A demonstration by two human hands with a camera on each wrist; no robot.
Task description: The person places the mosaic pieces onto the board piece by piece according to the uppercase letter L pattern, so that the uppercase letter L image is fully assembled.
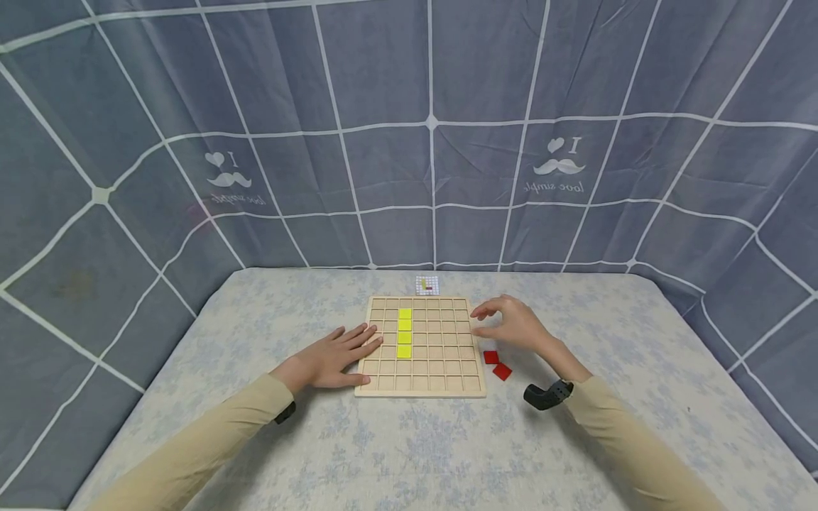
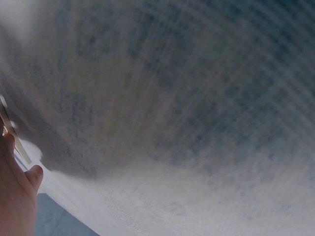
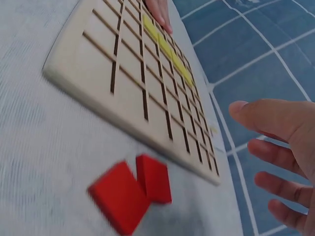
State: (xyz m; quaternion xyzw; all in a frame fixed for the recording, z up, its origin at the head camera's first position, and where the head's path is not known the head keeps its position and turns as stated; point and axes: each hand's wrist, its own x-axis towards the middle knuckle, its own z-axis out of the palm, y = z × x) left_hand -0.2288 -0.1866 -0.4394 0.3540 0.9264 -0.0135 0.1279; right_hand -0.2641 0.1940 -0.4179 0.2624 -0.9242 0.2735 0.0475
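A wooden grid board lies on the table, with several yellow square tiles in a column of its cells. My left hand rests spread at the board's left edge, its fingertips on the frame. Beside the upper right edge, my right hand hovers with thumb and fingers bent but apart, nothing between them. Two red square tiles lie touching each other on the cloth, right of the board and below the right hand. The left wrist view is mostly blurred cloth, with part of the left hand at its edge.
A small printed pattern card lies just behind the board's far edge. Pale floral cloth covers the table. A blue-grey curtain with white lines hangs behind and at both sides.
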